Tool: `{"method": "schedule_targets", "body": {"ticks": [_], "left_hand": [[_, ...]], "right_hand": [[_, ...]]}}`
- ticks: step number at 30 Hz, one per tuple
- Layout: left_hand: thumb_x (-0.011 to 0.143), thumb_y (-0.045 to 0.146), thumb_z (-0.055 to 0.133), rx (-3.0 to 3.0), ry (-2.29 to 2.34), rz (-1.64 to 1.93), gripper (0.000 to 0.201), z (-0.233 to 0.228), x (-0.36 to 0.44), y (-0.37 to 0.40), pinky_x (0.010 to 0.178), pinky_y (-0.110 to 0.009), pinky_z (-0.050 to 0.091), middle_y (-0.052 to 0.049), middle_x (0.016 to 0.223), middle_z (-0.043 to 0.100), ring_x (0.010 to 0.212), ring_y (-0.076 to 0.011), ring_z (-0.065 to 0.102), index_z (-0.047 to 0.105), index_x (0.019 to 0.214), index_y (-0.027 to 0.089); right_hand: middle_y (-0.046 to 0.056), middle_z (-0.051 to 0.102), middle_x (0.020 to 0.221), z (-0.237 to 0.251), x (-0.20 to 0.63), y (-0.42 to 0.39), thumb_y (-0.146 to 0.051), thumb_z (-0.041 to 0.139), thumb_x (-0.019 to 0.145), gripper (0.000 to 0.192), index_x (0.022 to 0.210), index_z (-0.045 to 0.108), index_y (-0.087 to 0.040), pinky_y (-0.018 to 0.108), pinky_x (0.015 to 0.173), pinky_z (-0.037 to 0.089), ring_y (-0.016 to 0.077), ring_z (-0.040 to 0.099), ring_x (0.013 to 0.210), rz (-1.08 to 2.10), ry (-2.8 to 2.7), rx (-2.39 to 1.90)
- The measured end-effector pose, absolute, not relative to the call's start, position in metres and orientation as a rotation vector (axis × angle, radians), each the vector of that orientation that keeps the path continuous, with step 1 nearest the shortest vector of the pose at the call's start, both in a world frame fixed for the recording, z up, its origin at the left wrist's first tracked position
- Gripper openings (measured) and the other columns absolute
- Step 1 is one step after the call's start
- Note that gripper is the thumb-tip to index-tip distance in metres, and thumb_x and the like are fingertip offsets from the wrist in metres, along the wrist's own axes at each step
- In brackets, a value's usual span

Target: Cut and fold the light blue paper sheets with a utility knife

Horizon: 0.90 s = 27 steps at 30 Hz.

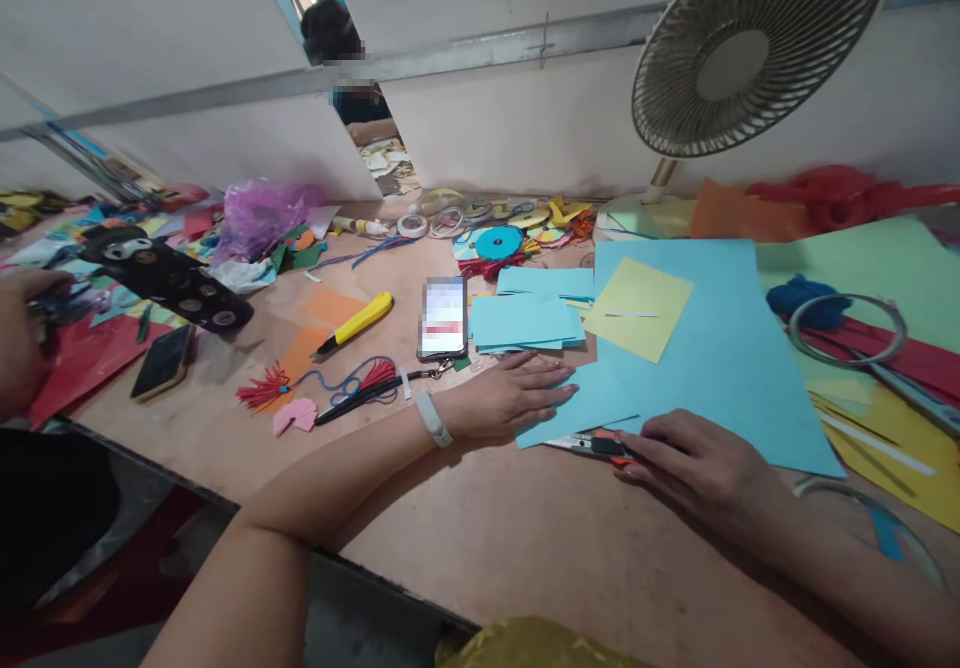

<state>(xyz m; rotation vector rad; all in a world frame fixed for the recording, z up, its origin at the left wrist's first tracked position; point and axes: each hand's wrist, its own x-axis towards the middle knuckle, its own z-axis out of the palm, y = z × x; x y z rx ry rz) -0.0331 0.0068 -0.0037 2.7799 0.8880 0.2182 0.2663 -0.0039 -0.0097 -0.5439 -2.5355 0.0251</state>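
My left hand (pixel 514 396) lies flat, fingers spread, pressing the left corner of a large light blue paper sheet (pixel 720 348) on the brown table. My right hand (pixel 694 458) rests at the sheet's near edge with its fingers closed on an orange and black utility knife (pixel 592 444), whose blade end points left under the paper's corner. A small yellow-green square (pixel 639 308) lies on top of the blue sheet. A stack of smaller light blue pieces (pixel 525 320) sits just beyond my left hand.
A phone (pixel 443 318), a yellow utility knife (pixel 356 323) and red tassels (pixel 262 386) lie to the left. A desk fan (pixel 750 48) stands at the back right. Wire rings (pixel 847 328) and coloured sheets lie at the right. Another person's hand (pixel 19 333) is at the far left.
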Motion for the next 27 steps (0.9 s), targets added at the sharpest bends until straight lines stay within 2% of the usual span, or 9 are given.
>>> {"method": "schedule_targets", "body": {"ticks": [4, 9, 19, 27], "left_hand": [[0.108, 0.032, 0.032, 2.792, 0.895, 0.193, 0.047, -0.002, -0.033, 0.006, 0.123, -0.043, 0.013, -0.009, 0.159, 0.032, 0.151, -0.0212, 0.022, 0.037, 0.152, 0.019], [0.108, 0.031, 0.032, 2.801, 0.899, 0.188, 0.046, -0.001, -0.032, 0.006, 0.123, -0.043, 0.013, -0.012, 0.158, 0.034, 0.15, -0.0216, 0.024, 0.041, 0.149, 0.015], [0.107, 0.032, 0.033, 2.775, 0.923, 0.182, 0.045, -0.002, -0.032, 0.006, 0.123, -0.043, 0.014, -0.008, 0.159, 0.034, 0.15, -0.0215, 0.024, 0.04, 0.151, 0.02], [0.107, 0.031, 0.033, 2.757, 0.896, 0.227, 0.046, -0.001, -0.032, 0.005, 0.123, -0.044, 0.013, -0.011, 0.158, 0.036, 0.15, -0.0221, 0.025, 0.04, 0.151, 0.018]], "right_hand": [[0.007, 0.063, 0.082, -0.008, 0.262, -0.005, -0.023, 0.057, 0.096, 0.021, 0.113, 0.067, -0.014, 0.03, 0.061, 0.046, 0.0176, 0.056, 0.07, 0.025, -2.529, -0.54], [0.007, 0.065, 0.081, -0.008, 0.257, -0.006, -0.025, 0.058, 0.095, 0.02, 0.111, 0.068, -0.016, 0.03, 0.059, 0.046, 0.0178, 0.058, 0.069, 0.034, -2.507, -0.529], [0.006, 0.068, 0.082, -0.005, 0.25, -0.01, -0.026, 0.056, 0.096, 0.02, 0.112, 0.068, -0.023, 0.032, 0.058, 0.046, 0.019, 0.06, 0.069, 0.122, -2.529, -0.571], [0.006, 0.065, 0.08, -0.004, 0.25, -0.01, -0.023, 0.058, 0.095, 0.012, 0.102, 0.066, -0.016, 0.031, 0.058, 0.044, 0.0179, 0.058, 0.069, 0.053, -2.524, -0.519]]}}
